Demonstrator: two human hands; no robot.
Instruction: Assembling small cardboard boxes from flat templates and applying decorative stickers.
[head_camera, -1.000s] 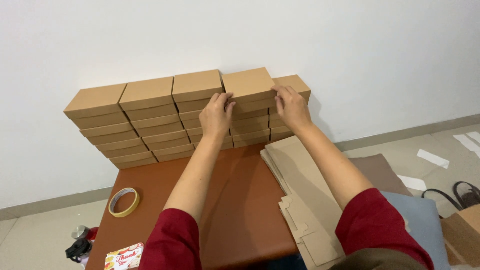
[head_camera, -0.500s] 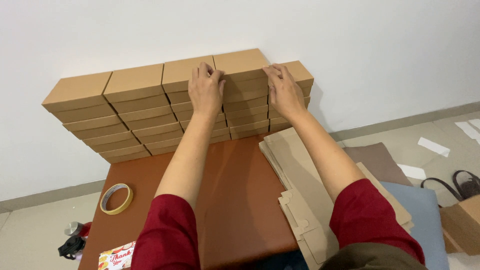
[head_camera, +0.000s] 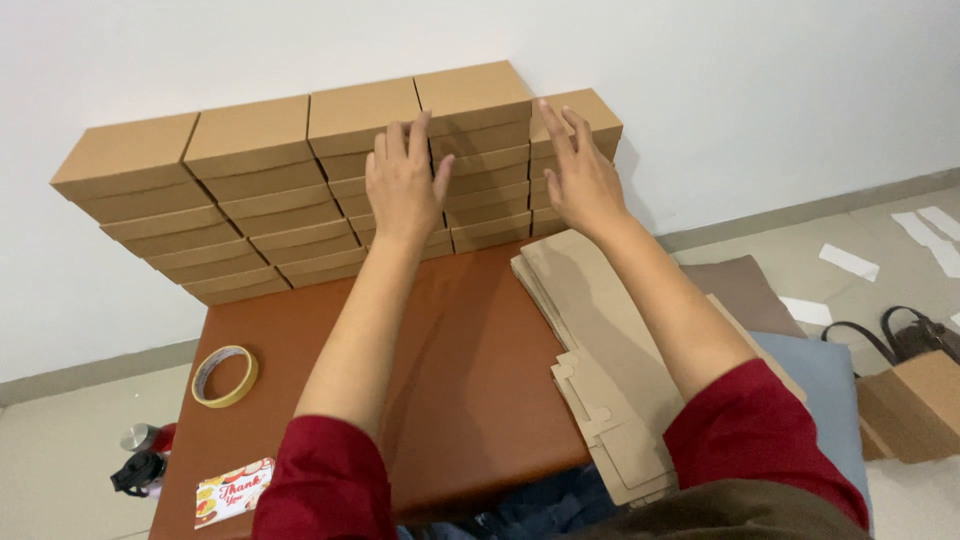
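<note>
Both hands are raised in front of a wall of stacked brown cardboard boxes (head_camera: 340, 180) that stands at the far edge of a reddish-brown table (head_camera: 460, 370), against the white wall. The left hand (head_camera: 403, 185) is open with fingers spread, palm toward the boxes, just in front of the third stack from the left; it grasps nothing. The right hand (head_camera: 580, 175) is also open and flat, fingers pointing up, near the gap between the tallest stack and the last, lower stack on the right. From this view I cannot tell if the fingertips really touch the cardboard or hover just before it. The top box (head_camera: 472, 95) of the tallest stack sits between the two hands, slightly higher than its neighbours.

Under the right forearm lies a pile of flat, unfolded cardboard blanks (head_camera: 610, 360) (with cut tabs visible at the near end), partly hanging over the right edge of the table. On the left part of the table lies a roll of yellowish tape (head_camera: 224, 376), and near the front corner a small printed card (head_camera: 232, 491). Both sleeves are dark red.
</note>
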